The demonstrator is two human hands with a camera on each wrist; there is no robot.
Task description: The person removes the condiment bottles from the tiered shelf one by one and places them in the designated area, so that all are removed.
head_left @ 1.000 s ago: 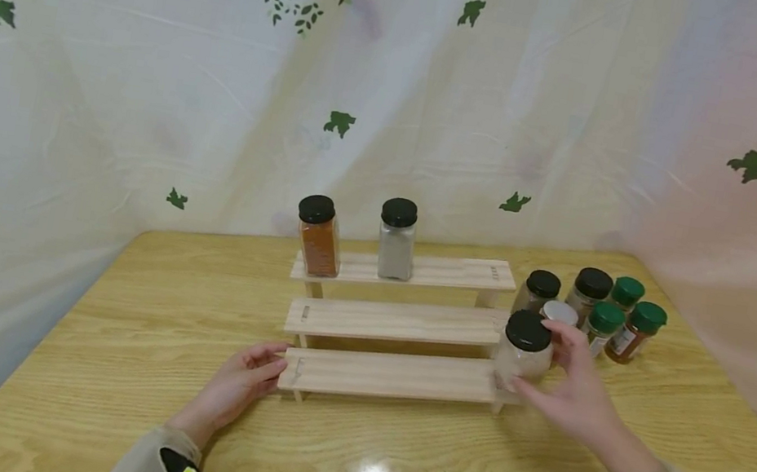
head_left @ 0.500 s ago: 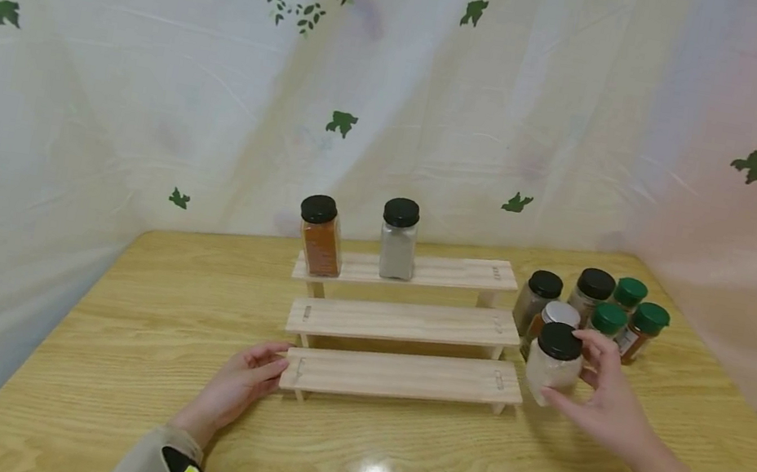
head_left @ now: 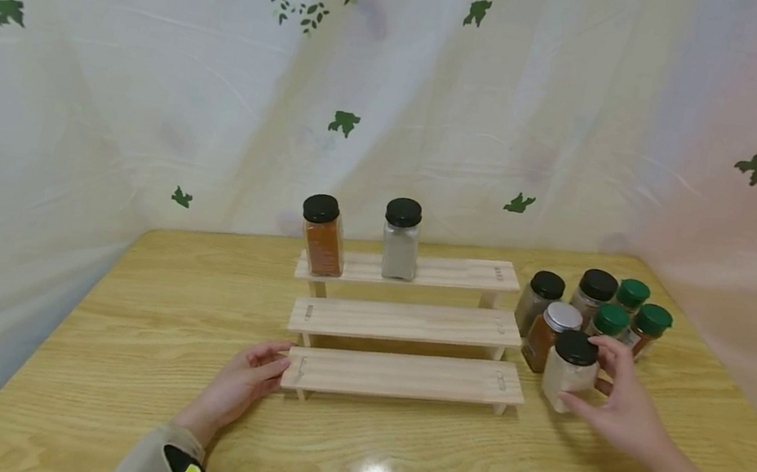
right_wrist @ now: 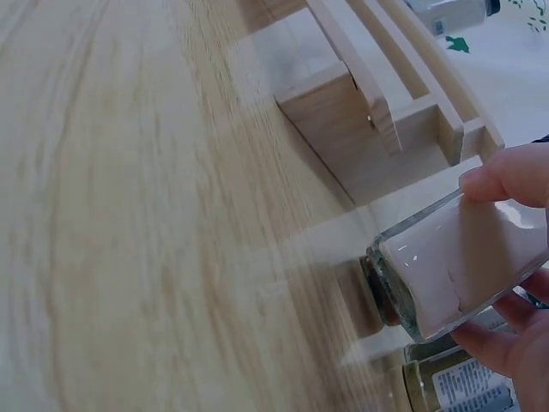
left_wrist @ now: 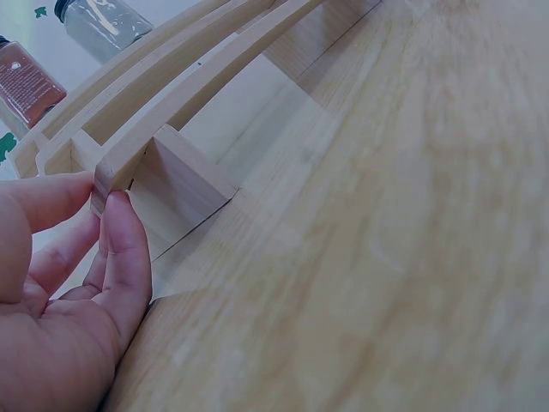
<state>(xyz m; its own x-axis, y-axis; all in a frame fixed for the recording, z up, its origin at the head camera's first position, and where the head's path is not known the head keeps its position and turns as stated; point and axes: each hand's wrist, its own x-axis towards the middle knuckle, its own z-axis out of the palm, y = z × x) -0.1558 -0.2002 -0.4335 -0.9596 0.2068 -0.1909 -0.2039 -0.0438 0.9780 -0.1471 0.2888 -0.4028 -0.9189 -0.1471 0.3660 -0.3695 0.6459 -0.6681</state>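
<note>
A: Head view first. What's being held?

B: The right grip (head_left: 625,415) pinches a black-lidded jar of pale powder (head_left: 560,378), just right of the wooden rack (head_left: 404,375) and in front of a silver-lidded jar (head_left: 540,342). The thumb sits low on the glass with a finger up by the lid, likely to keep it upright.

A: And the pair up on the back shelf?

B: An orange-brown jar (head_left: 323,249) and a grey jar (head_left: 400,253), upright and apart. Being tall, I'd guess they suit the rear, where they hide nothing.

A: Left wrist view?

B: The left grip (left_wrist: 69,343) pinches the end of the front shelf (left_wrist: 197,87) between thumb and fingers. I'd say that steadies the rack, which looks light enough to slide on the bench (left_wrist: 360,215).

A: Right wrist view?

B: Thumb and fingers press opposite sides of the jar, which should stop it twisting. Whether its base touches the bench, I can't tell.
</note>
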